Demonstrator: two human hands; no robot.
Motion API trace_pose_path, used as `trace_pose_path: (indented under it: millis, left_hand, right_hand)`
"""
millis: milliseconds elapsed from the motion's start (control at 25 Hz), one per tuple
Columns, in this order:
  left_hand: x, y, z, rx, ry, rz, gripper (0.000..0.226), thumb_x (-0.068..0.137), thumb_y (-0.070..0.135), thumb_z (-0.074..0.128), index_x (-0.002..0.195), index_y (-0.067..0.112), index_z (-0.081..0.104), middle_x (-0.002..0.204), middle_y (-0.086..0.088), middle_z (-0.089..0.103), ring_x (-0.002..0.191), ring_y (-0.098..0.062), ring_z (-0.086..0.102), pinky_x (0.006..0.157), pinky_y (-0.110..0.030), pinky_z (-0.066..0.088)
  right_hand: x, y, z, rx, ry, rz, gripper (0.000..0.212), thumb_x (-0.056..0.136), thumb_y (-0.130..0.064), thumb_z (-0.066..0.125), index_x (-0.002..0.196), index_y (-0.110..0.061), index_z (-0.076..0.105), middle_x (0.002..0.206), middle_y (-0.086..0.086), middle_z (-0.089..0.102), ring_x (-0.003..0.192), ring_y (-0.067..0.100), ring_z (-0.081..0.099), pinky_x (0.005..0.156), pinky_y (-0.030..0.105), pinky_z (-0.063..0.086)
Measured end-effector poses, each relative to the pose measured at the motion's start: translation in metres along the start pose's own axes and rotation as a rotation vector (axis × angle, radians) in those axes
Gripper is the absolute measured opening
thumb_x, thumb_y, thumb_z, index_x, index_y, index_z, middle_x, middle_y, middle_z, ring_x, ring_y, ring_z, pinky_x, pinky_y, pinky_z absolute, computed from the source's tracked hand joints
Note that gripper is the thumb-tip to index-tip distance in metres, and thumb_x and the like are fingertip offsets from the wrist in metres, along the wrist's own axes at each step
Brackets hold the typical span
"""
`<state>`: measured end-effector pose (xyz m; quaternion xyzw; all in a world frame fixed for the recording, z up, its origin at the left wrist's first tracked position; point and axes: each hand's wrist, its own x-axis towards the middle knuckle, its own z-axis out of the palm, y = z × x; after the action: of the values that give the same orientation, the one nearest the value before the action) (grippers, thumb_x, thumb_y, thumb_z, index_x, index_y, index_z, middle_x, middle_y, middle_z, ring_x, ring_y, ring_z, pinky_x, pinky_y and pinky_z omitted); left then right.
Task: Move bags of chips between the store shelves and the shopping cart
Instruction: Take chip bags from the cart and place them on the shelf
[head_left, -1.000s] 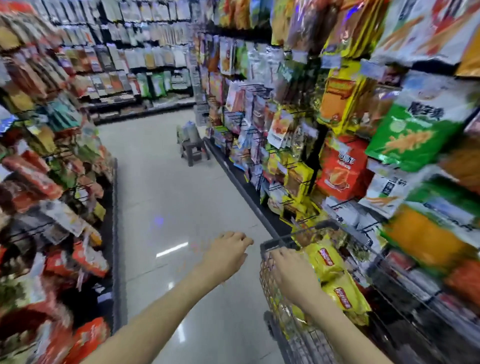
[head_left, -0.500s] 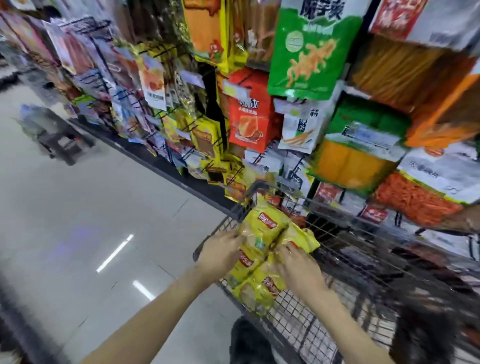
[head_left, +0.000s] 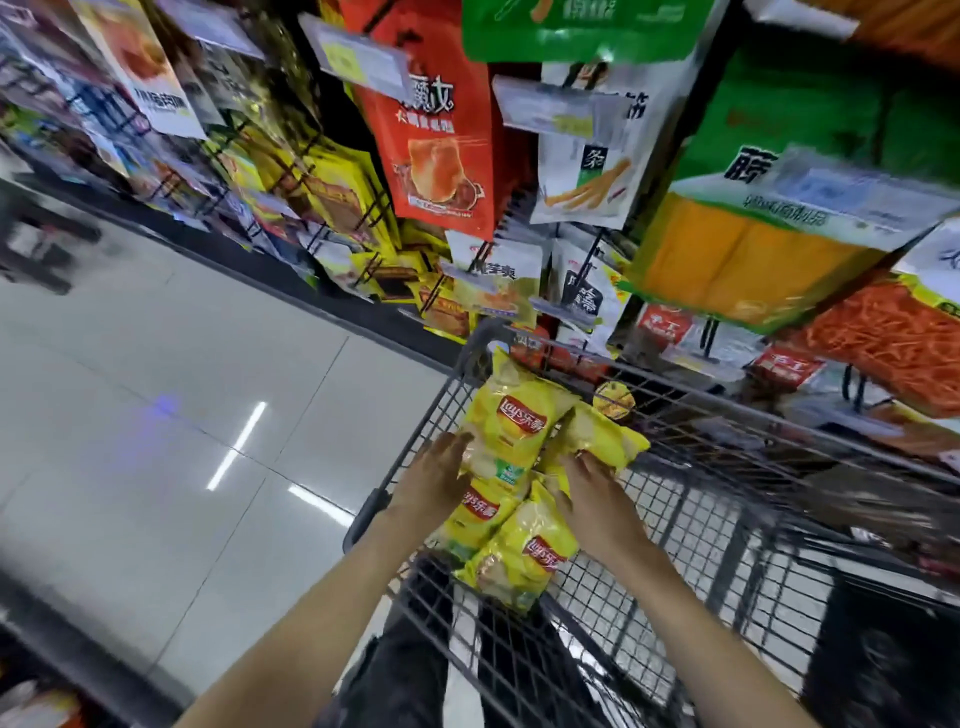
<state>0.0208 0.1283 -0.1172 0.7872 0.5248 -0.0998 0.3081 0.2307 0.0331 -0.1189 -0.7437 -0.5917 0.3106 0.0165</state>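
Several yellow Lay's chip bags lie piled at the near left corner of the wire shopping cart (head_left: 691, 525). The top bag (head_left: 511, 426) leans against the cart's left wall, a second bag (head_left: 602, 436) lies to its right, and a lower bag (head_left: 524, 558) sits nearest me. My left hand (head_left: 434, 480) presses flat against the left side of the pile, fingers straight. My right hand (head_left: 597, 501) rests on the right side of the pile, its fingers against the second bag. The fingertips of both hands are partly hidden by the bags.
Store shelves (head_left: 519, 270) packed with hanging snack packs stand right behind the cart: a red pack (head_left: 436, 130), an orange and green pack (head_left: 748, 244). The tiled aisle floor (head_left: 156, 405) stretches to the left. My legs in dark trousers stand below the cart.
The view turned right, toward the shelves, and closer to the cart. My left hand came from the aisle side onto the chip pile; both hands now flank the bags.
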Motion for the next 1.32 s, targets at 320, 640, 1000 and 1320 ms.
trace_pose_path:
  millis: [320,640,1000,1320]
  left_hand:
    - [0.054,-0.020,0.037,-0.051,-0.160,-0.111,0.071,0.098,0.025,0.054,0.156,0.018,0.015,0.150,-0.010,0.035,0.128,-0.032,0.048,0.098,-0.041,0.045]
    - [0.077,-0.023,0.049,-0.224,-0.232,-0.295,0.065,0.087,0.028,0.072,0.139,0.013,0.037,0.131,-0.005,0.056,0.117,-0.026,0.057,0.085,-0.032,0.047]
    - [0.037,-0.015,0.041,-0.293,-0.188,-0.182,0.081,0.086,0.032,0.066,0.150,0.038,0.017,0.134,-0.005,0.055,0.116,-0.027,0.059,0.092,-0.044,0.052]
    - [0.000,0.002,0.008,-0.152,-0.250,0.046,0.087,0.088,0.040,0.066,0.155,0.032,0.011,0.139,-0.005,0.051,0.119,-0.029,0.058,0.090,-0.045,0.051]
  right_hand:
    - [0.079,0.011,0.040,0.443,-0.088,0.200,0.054,0.101,-0.035,0.049,0.146,-0.010,0.036,0.140,0.014,0.053,0.124,0.032,0.054,0.093,0.037,0.046]
    - [0.121,0.017,0.064,0.881,-0.123,0.432,0.078,0.098,-0.048,0.049,0.156,-0.014,0.010,0.153,0.013,0.037,0.138,0.033,0.041,0.103,0.029,0.034]
    - [0.088,0.012,0.048,0.902,-0.107,0.398,0.081,0.100,-0.044,0.049,0.157,-0.009,0.003,0.159,0.013,0.028,0.143,0.032,0.034,0.110,0.035,0.032]
    - [0.012,-0.001,0.011,1.000,0.048,0.467,0.101,0.081,-0.075,0.052,0.155,-0.019,0.013,0.153,0.008,0.041,0.134,0.031,0.046,0.109,0.045,0.041]
